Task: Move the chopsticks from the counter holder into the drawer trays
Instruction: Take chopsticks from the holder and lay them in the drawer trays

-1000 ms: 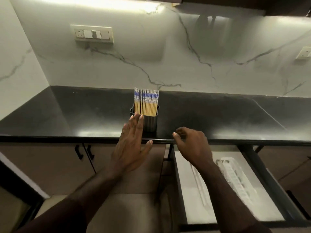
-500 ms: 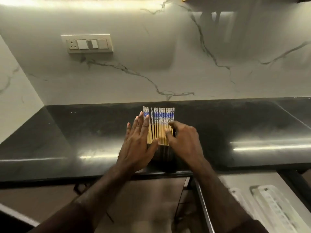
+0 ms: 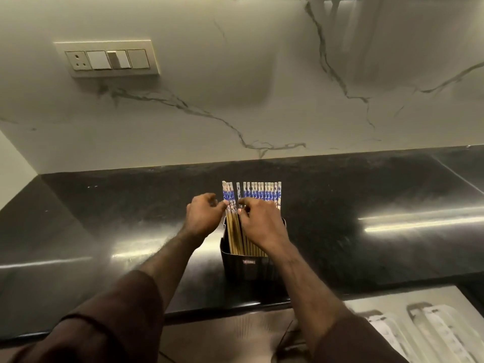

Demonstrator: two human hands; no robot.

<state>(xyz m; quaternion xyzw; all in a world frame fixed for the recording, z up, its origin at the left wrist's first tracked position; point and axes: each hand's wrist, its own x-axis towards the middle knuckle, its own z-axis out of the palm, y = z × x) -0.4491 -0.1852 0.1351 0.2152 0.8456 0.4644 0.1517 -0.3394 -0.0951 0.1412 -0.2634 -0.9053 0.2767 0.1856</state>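
Several wooden chopsticks (image 3: 262,192) with blue-and-white tops stand upright in a black holder (image 3: 251,268) near the front edge of the counter. My left hand (image 3: 204,216) is at the bunch's left side, its fingertips pinched on the leftmost chopsticks. My right hand (image 3: 262,226) lies over the front of the bunch, with fingers closed around the chopsticks just right of a small gap. White plastic drawer trays (image 3: 442,334) show at the bottom right, in the open drawer below the counter.
The glossy black counter (image 3: 104,226) runs left and right of the holder. A marble wall rises behind it, with a switch panel (image 3: 107,58) at upper left. The counter's front edge (image 3: 235,307) lies just below the holder.
Both hands have curled from flat against the bunch to gripping chopsticks near their tops. A gap has opened in the left part of the bunch. The camera has moved closer.
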